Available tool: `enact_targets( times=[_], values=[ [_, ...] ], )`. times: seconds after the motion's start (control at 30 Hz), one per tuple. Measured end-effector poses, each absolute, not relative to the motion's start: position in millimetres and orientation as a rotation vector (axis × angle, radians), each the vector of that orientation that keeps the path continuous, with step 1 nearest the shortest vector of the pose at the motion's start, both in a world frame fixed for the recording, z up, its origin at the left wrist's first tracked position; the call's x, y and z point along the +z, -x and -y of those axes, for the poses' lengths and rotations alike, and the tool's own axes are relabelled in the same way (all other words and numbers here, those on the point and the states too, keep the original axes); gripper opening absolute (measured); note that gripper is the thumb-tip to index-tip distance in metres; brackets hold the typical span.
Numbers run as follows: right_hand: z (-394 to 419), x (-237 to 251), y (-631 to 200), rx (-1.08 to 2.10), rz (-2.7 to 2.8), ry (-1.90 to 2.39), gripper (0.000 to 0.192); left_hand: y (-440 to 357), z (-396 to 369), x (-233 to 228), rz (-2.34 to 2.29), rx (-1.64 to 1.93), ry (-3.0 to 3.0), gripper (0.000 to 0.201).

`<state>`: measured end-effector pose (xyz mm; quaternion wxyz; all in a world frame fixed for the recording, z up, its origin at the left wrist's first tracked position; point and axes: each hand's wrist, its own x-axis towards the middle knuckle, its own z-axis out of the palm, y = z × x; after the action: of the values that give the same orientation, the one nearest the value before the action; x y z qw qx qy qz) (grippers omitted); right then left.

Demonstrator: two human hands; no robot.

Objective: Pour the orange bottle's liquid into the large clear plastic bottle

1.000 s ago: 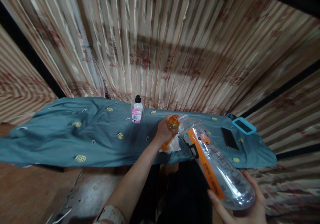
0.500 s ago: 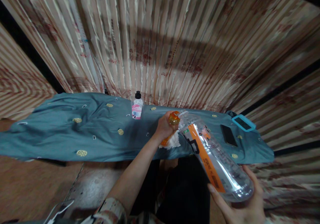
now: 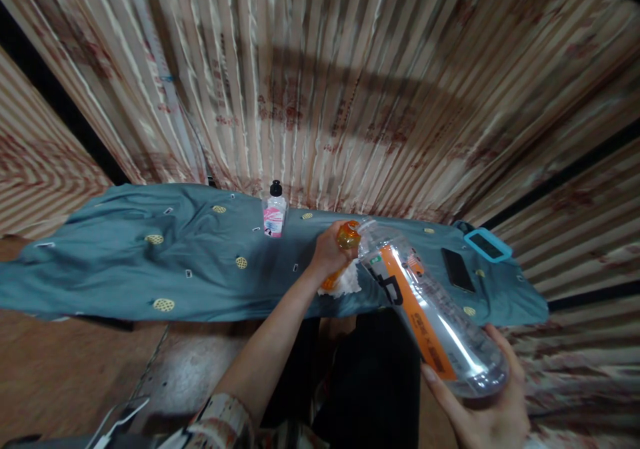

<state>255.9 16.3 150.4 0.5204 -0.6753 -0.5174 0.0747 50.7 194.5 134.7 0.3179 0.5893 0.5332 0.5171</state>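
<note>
My left hand is closed round a translucent orange container with a rounded end; its exact kind is unclear. More orange shows below the fingers, beside a crumpled white tissue or cloth. In my right hand lies the base of a large clear plastic bottle with an orange label. The bottle is tilted, its narrow end up and to the left against the orange container. Whether the two touch or overlap there I cannot tell.
On the blue-green cloth stands a small bottle with a black cap and pink label. To the right lie a black phone and a light-blue-framed device. Striped curtains close in behind.
The clear bottle has turned slightly about its length, so more of the label's black lettering shows. Its base and my right hand are slightly higher. My left hand keeps its hold.
</note>
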Motion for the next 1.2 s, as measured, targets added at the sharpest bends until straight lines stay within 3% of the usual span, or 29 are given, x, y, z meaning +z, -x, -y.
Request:
enact_targets(
  times=[1.2],
  values=[
    [-15.2, 145.8, -264.3, 0.076, 1.32, 1.566, 0.107, -50.0, -195.3, 132.4, -1.394, 1.373, -1.575, 0.048]
  ],
)
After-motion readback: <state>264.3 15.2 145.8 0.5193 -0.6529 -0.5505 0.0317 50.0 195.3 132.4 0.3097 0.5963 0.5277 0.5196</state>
